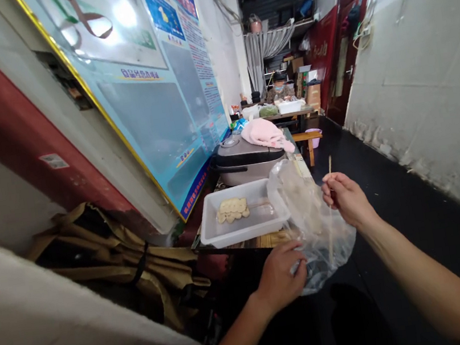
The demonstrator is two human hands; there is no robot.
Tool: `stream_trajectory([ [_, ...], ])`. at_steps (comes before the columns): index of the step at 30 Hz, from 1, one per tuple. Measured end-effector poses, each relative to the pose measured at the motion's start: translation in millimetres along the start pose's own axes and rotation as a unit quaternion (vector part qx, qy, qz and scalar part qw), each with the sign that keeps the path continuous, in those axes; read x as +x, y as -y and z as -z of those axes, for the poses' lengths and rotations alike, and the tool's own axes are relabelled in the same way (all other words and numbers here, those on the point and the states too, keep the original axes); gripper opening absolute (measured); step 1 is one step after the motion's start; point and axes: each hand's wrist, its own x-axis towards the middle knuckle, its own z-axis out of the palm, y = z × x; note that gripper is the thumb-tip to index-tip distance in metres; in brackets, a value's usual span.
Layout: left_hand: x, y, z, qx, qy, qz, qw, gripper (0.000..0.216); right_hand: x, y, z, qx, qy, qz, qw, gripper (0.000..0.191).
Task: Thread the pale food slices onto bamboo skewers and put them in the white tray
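My right hand (348, 198) pinches a thin wooden skewer (330, 164), whose upper end sticks up above the fingers. Below that hand, a clear plastic bag (305, 213) drapes over the table's edge, with a thin stick showing at its lower part. At the bag's near left side is my left hand (282, 277), its fingers curved and thumb apart; it seems to touch the plastic. A white plastic tray (243, 236) stands to the left of the bag. In it lie pale, scalloped food pieces (232, 209) in a small pile, with thin sticks running to the right.
Behind the tray is a grey-brown appliance (249, 161) with a pink cloth (265, 134) on its lid. A framed poster board (147, 110) leans along the left wall. Folded brown material (139, 261) sits at lower left. Farther back are a wooden stool (309, 140) and a cluttered table.
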Motion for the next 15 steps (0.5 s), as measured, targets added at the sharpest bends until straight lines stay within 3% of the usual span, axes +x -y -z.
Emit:
stream_trajectory([
  [4, 39, 11, -6, 0.077, 0.032, 0.014, 0.996, 0.029, 27, -39, -21, -0.128, 0.052, -0.054, 0.989, 0.027],
  [9, 79, 30, -29, 0.184, 0.107, 0.075, 0.974, 0.036, 23, -51, -67, -0.284, 0.104, -0.070, 0.951, 0.021],
  [12, 91, 35, -36, 0.257, 0.152, 0.050, 0.953, 0.032, 26, -49, -61, -0.342, 0.130, -0.053, 0.929, 0.021],
  [15, 105, 39, -37, 0.316, 0.152, -0.014, 0.937, 0.033, 37, -46, -31, -0.396, 0.132, -0.037, 0.908, 0.020],
])
